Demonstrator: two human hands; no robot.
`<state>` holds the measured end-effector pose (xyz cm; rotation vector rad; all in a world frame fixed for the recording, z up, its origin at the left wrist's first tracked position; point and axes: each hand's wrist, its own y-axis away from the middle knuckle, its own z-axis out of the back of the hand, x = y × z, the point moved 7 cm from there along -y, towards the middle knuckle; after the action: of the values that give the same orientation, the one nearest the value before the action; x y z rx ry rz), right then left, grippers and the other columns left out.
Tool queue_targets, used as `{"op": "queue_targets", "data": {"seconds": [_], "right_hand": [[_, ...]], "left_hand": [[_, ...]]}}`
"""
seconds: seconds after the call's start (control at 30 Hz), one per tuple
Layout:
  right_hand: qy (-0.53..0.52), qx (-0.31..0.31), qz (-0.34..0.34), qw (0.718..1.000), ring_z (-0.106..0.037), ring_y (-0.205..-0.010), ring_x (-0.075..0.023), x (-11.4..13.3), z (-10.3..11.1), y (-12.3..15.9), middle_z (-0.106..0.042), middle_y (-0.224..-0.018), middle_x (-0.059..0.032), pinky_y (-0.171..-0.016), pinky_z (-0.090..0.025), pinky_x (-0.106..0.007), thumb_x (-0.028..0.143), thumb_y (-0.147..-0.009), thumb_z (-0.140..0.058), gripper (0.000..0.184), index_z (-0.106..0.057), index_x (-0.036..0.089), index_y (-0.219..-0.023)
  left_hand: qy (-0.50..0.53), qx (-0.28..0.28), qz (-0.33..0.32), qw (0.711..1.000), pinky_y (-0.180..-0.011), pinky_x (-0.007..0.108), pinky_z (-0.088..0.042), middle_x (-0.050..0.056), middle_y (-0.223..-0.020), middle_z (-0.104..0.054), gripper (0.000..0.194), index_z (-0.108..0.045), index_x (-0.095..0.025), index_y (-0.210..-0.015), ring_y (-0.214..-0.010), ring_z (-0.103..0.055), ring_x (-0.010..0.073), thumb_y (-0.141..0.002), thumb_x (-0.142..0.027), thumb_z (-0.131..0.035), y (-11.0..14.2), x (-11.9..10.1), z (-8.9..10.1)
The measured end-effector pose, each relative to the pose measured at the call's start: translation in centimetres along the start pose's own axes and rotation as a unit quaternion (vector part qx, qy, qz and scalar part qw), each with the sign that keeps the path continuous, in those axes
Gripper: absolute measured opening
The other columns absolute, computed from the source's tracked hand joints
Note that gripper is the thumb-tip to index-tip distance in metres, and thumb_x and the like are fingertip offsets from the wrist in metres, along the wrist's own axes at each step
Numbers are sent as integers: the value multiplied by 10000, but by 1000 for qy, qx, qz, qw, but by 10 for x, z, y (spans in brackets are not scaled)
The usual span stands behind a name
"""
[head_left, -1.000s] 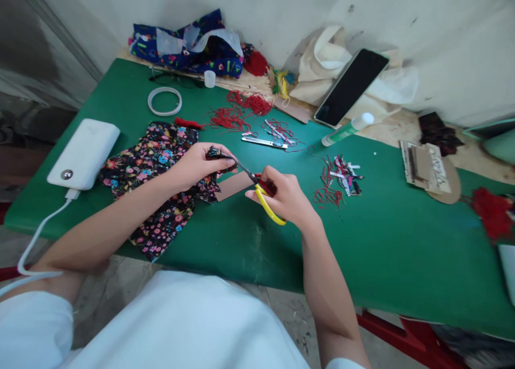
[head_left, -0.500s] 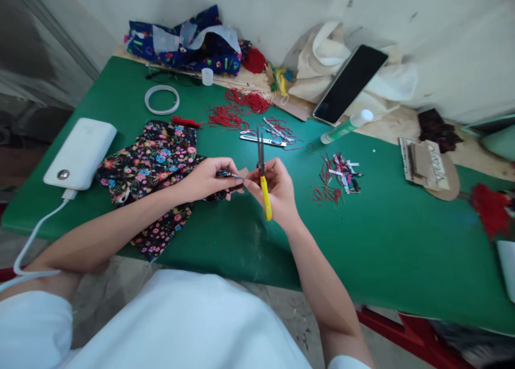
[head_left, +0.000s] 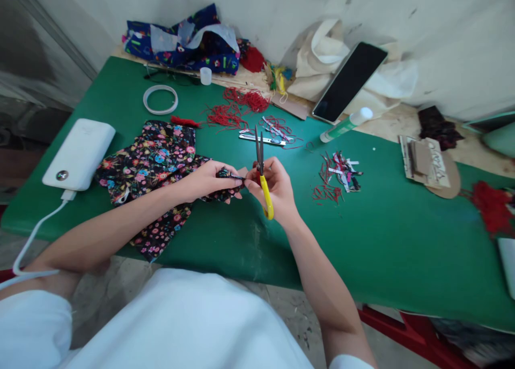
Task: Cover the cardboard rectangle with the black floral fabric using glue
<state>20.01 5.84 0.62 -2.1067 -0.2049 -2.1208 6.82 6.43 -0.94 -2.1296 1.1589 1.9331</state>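
My left hand (head_left: 207,180) pinches a small piece of black floral fabric (head_left: 228,175) just above the green table (head_left: 386,240). My right hand (head_left: 276,191) grips yellow-handled scissors (head_left: 262,176), blades closed and pointing up and away. Its fingertips touch the same small fabric piece, so the two hands meet there. A larger sheet of black floral fabric (head_left: 153,170) lies under my left wrist.
A white power bank (head_left: 78,153) with its cable lies at the left. Behind are a tape ring (head_left: 160,99), red threads (head_left: 233,111), a utility knife (head_left: 261,139), a glue stick (head_left: 346,125), a phone (head_left: 350,82), fabric scraps (head_left: 338,177) and cardboard pieces (head_left: 426,165).
The scissors were cutting at the small fabric piece, blades pointing left. My right hand has since turned them upright and brought its fingertips to the piece.
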Motion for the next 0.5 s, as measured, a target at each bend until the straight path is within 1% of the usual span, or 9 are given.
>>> {"op": "queue_targets", "data": {"seconds": [0.1,0.17,0.2,0.33,0.43,0.5], "right_hand": [[50,-8,12,999,-426,-596,-107,6,5,1,-502,-691,51,-561,-348,-273,551,-728,-793,512,-382,256,-812],[109,-11,33,993,-344,-567,-105,15,12,2,-420,-661,61,-528,-279,-274,558,-723,-798,539,-355,261,-803],[142,-9,44,989,-323,-566,-106,20,15,2,-400,-663,61,-523,-264,-276,558,-721,-800,549,-345,263,-805],[262,15,66,963,-313,-589,-106,36,26,1,-380,-688,63,-547,-274,-273,572,-739,-773,542,-339,259,-832],[326,66,62,941,-335,-601,-105,37,26,1,-392,-697,61,-560,-292,-269,586,-749,-759,532,-356,248,-831],[345,98,59,932,-362,-610,-107,35,24,2,-419,-711,53,-569,-314,-269,598,-766,-742,518,-375,239,-832]], "left_hand": [[7,-13,-21,1000,-518,216,-527,12,-643,-721,413,-658,-139,-791,-497,-622,98,-631,-451,-877,1,-4,6],[22,-27,-41,999,-501,215,-527,3,-643,-718,385,-653,-147,-790,-494,-624,102,-657,-448,-853,4,-9,11],[28,-34,-50,998,-490,214,-528,0,-646,-718,375,-649,-148,-789,-490,-624,104,-668,-444,-845,5,-11,14],[23,-62,-97,993,-493,199,-539,-5,-642,-712,341,-667,-138,-787,-514,-639,107,-689,-420,-832,10,-25,22],[2,-89,-137,986,-553,177,-550,-11,-645,-713,281,-704,-137,-800,-575,-667,103,-697,-366,-829,12,-34,25],[-14,-105,-151,983,-582,170,-548,-11,-663,-721,244,-724,-139,-805,-602,-679,101,-700,-335,-824,13,-38,27]]}}
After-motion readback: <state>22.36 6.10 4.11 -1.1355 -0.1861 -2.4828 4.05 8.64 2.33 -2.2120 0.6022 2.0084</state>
